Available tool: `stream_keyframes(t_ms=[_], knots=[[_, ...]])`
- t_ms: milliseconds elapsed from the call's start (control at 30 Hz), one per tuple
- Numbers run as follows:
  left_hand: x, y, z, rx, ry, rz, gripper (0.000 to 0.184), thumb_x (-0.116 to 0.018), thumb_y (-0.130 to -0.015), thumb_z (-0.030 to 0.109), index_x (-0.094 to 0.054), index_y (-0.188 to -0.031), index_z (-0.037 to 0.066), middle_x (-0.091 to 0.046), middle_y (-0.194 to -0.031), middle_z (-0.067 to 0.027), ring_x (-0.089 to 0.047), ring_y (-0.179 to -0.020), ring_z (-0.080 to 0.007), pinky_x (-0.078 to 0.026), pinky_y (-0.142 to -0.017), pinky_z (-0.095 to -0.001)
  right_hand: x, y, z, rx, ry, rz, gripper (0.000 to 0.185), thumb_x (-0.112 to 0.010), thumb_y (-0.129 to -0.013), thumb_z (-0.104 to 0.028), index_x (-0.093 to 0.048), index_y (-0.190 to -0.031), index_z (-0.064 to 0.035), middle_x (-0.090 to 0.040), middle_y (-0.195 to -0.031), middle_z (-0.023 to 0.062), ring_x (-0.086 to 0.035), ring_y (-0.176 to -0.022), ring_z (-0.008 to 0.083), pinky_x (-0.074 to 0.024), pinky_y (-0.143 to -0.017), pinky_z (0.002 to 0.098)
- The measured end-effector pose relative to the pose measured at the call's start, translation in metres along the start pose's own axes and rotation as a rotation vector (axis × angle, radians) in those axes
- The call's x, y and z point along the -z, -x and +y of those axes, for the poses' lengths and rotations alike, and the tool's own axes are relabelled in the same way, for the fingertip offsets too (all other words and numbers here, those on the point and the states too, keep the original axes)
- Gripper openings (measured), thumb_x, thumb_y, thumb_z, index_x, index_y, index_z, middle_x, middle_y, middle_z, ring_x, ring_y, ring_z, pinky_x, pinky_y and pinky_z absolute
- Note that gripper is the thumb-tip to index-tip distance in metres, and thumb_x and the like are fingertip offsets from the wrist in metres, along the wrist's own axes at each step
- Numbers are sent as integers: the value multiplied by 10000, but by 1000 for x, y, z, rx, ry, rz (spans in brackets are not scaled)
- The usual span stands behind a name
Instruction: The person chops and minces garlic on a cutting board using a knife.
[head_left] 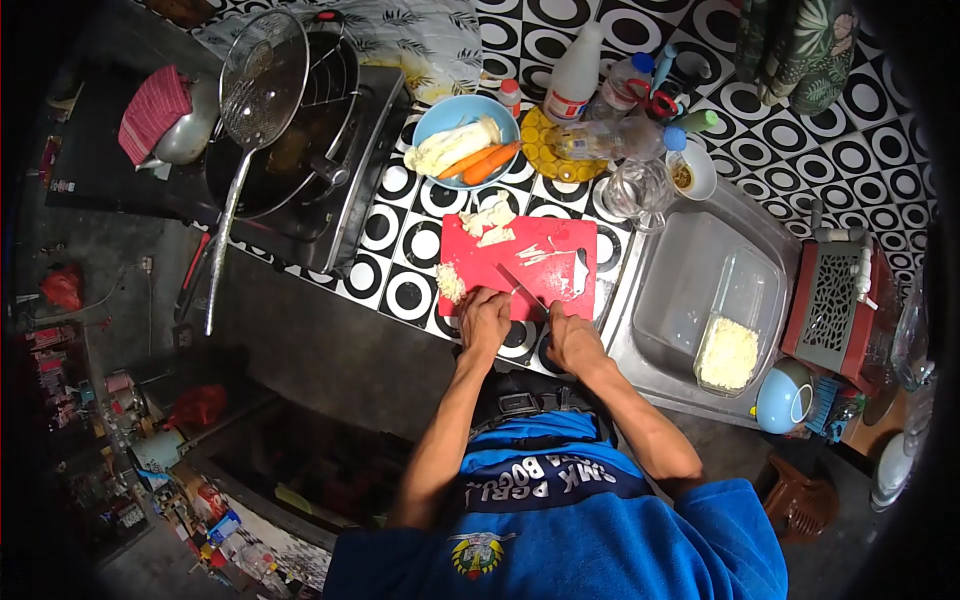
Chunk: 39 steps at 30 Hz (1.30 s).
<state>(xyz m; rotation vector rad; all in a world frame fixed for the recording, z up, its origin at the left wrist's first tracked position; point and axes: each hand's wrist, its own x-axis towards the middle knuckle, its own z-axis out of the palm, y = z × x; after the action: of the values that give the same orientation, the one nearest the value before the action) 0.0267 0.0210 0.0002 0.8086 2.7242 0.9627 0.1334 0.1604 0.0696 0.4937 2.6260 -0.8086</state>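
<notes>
My right hand (pixel 575 342) grips a knife (pixel 529 292) by its handle, with the blade slanting up and left over the red cutting board (pixel 565 240). Beside the blade, my left hand (pixel 486 320) has its fingers curled down on the board's near edge; whatever lies beneath them is mostly hidden. A small heap of finely chopped pale vegetable (pixel 451 283) sits at the board's left edge. Larger pale leafy pieces (pixel 490 218) lie near its far left corner, and thin pale slivers (pixel 540 254) are scattered around the middle.
Behind the board stands a blue bowl (pixel 425 125) with carrots (pixel 490 163) and a pale cabbage (pixel 455 148). To the right, a sink (pixel 660 290) holds a clear container (pixel 748 285) of shredded pale vegetable. A stove with a wok (pixel 345 85) and strainer (pixel 262 85) is at left.
</notes>
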Motion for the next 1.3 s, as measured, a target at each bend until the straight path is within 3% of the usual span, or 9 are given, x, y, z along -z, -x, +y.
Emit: stream_keyframes(t_ms=[100, 200, 500, 700, 1000, 1133, 1300], knots=[[1, -4, 3, 18, -3, -33, 116, -674, -750, 122, -720, -853, 95, -648, -840, -73, -606, -792, -309, -481, -766, -406, 4, -1, -7, -15, 13, -30, 627, -661, -717, -137, -356, -1202, 116, -615, -746, 284, -617, -685, 438, -505, -649, 498], [4, -6, 4, 22, -8, -51, 121, -667, -751, 127, -720, -855, 92, -650, -844, -75, -610, -791, -309, -485, -764, -403, 6, -6, -16, -123, 20, -167, 546, -653, -752, -139, -387, -1172, 89, -636, -904, 287, -642, -870, 402, -531, -754, 434], [0, -8, 3, 10, 29, -48, 141, -658, -728, 112, -720, -853, 92, -658, -845, -91, -616, -791, -314, -493, -752, -405, -5, -21, -21, -221, 32, -220, 385, -584, -793, -82, -401, -1107, 44, -633, -930, 288, -647, -864, 398, -531, -751, 437], [5, -9, 8, 1, 9, -19, 131, -656, -733, 106, -715, -848, 82, -660, -842, -92, -618, -779, -315, -495, -740, -406, -3, -37, -23, -115, 10, -105, 519, -637, -732, -82, -379, -1158, 66, -630, -866, 282, -624, -841, 437, -512, -735, 474], [3, -7, 4, 51, 23, -68, 131, -656, -740, 123, -714, -853, 88, -664, -848, -98, -627, -779, -318, -500, -727, -408, -23, -28, -21, -202, 12, -112, 472, -603, -752, -79, -405, -1156, 64, -632, -876, 287, -631, -839, 425, -516, -730, 466], [3, -7, 6, 20, 27, -21, 132, -651, -741, 121, -712, -850, 79, -667, -841, -102, -630, -769, -320, -501, -717, -409, -7, -38, -25, -107, -12, -82, 450, -588, -763, -64, -403, -1152, 64, -637, -869, 279, -638, -829, 419, -524, -724, 468], [3, -7, 7, 45, 49, -21, 134, -644, -736, 107, -709, -847, 70, -667, -842, -107, -631, -755, -324, -503, -706, -408, -4, -31, -28, -140, 12, -128, 483, -599, -748, -56, -397, -1167, 74, -639, -869, 274, -639, -822, 419, -527, -718, 464]])
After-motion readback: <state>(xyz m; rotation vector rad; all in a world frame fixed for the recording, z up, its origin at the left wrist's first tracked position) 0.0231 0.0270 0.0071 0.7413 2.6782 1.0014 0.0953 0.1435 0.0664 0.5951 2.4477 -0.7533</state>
